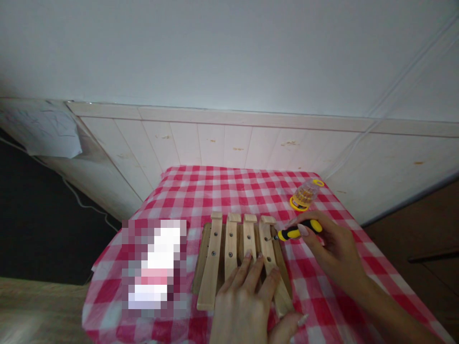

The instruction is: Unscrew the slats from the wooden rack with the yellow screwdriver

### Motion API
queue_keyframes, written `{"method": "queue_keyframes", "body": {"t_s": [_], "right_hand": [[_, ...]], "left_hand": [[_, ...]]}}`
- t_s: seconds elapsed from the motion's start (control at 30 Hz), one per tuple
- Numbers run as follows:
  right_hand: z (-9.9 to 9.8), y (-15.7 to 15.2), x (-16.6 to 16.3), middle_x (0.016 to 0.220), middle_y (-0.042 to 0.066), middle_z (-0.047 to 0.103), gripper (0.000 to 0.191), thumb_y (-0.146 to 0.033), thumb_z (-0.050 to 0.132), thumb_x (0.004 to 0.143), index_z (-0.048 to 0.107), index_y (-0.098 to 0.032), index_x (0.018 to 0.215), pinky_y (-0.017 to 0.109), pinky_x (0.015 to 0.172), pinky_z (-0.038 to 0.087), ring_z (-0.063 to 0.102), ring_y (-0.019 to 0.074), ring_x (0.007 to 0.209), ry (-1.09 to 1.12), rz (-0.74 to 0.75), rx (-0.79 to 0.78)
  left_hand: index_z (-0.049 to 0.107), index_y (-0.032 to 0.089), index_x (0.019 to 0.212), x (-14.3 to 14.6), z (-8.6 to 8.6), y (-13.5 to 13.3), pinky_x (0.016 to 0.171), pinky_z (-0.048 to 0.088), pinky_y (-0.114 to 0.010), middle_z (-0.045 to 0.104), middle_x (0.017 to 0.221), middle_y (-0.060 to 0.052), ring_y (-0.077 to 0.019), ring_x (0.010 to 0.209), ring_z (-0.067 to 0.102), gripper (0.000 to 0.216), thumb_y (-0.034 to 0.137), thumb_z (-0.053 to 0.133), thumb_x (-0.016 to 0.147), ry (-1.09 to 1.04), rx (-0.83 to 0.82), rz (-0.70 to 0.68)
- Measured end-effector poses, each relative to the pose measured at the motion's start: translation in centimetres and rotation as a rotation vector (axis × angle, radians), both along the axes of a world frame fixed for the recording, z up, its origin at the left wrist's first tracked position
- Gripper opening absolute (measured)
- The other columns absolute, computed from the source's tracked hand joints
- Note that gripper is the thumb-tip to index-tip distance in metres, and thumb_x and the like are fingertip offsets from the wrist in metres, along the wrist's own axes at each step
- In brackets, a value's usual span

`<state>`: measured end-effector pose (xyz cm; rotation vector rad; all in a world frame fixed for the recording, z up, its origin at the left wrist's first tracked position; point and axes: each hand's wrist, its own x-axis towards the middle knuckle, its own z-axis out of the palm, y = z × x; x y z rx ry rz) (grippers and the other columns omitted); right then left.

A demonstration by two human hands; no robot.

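Note:
A wooden slatted rack (215,258) with several upright-ended slats lies flat on a red and white checked tablecloth (222,191). My left hand (251,301) presses flat on the near end of its right slats, fingers spread. My right hand (330,243) grips a yellow and black screwdriver (296,231) held sideways. Its tip touches the rightmost slat near the far end, beside a screw hole.
A clear jar with a yellow lid (304,195) lies on its side at the far right of the table. A blurred pink and white patch (154,263) covers the cloth to the left of the rack. A white panelled wall (229,138) stands right behind the table.

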<state>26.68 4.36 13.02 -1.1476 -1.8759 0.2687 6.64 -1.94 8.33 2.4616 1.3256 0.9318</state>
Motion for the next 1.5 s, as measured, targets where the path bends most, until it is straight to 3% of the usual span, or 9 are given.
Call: {"method": "queue_keyframes", "body": {"t_s": [0.43,0.6,0.73,0.97,1.2,1.37,1.5], "right_hand": [[0.7,0.5,-0.9,0.076,0.000,0.072,0.007,-0.025,0.054,0.096,0.059,-0.024,0.091,0.023,0.057,0.052,0.069,0.0148,0.064,-0.146,0.103,-0.038],[1.1,1.0,-1.1,0.077,0.002,0.073,0.014,-0.033,0.053,0.096,0.060,-0.023,0.088,0.026,0.057,0.053,0.070,0.0179,0.065,-0.225,0.110,-0.076],[1.2,1.5,-1.4,0.092,0.007,0.078,0.022,-0.034,0.048,0.098,0.064,-0.023,0.109,0.030,0.063,0.055,0.074,0.0211,0.076,-0.331,0.080,-0.060],[2.5,1.8,-1.6,0.095,0.009,0.076,0.030,-0.039,0.037,0.101,0.059,-0.020,0.107,0.031,0.064,0.053,0.073,0.0230,0.083,-0.531,0.224,-0.063],[3.6,2.1,-1.4,0.094,0.008,0.075,0.025,-0.027,0.034,0.101,0.057,-0.021,0.110,0.030,0.067,0.051,0.072,0.0210,0.082,-0.538,0.264,-0.111],[3.3,2.2,-1.1,0.089,0.007,0.075,0.024,-0.031,0.038,0.101,0.058,-0.022,0.110,0.027,0.057,0.047,0.069,0.0185,0.068,-0.525,0.259,-0.119],[2.8,2.3,-1.0,0.083,0.006,0.075,0.026,-0.035,0.039,0.102,0.058,-0.022,0.114,0.026,0.051,0.043,0.065,0.0175,0.058,-0.558,0.204,-0.099]], "left_hand": [[0.074,0.019,0.111,0.1,0.3,0.1,0.077,0.064,-0.050,0.074,0.115,-0.011,-0.0371,0.102,0.071,0.048,0.059,0.064,0.086,-0.037,-0.002,0.002],[0.072,0.018,0.114,0.3,0.9,0.1,0.083,0.061,-0.054,0.068,0.128,-0.009,-0.0390,0.109,0.068,0.046,0.053,0.067,0.085,-0.031,-0.103,-0.020],[0.073,0.016,0.111,0.6,1.7,0.2,0.090,0.057,-0.059,0.071,0.123,-0.010,-0.0412,0.113,0.065,0.042,0.047,0.066,0.083,0.001,-0.220,-0.034],[0.072,0.015,0.109,0.9,3.0,0.8,0.091,0.058,-0.055,0.071,0.121,-0.013,-0.0408,0.111,0.066,0.039,0.040,0.067,0.080,0.051,-0.318,-0.048],[0.068,0.012,0.123,0.4,2.5,0.6,0.092,0.056,-0.056,0.067,0.127,-0.018,-0.0411,0.117,0.062,0.055,0.053,0.062,0.087,0.136,-0.263,-0.059],[0.066,0.007,0.125,0.4,1.5,0.3,0.087,0.059,-0.055,0.068,0.122,-0.023,-0.0421,0.112,0.065,0.072,0.066,0.061,0.084,0.156,-0.129,-0.056],[0.067,0.008,0.124,1.2,1.3,0.2,0.091,0.056,-0.058,0.067,0.125,-0.023,-0.0428,0.115,0.063,0.075,0.070,0.059,0.083,0.161,-0.126,0.024]]}}
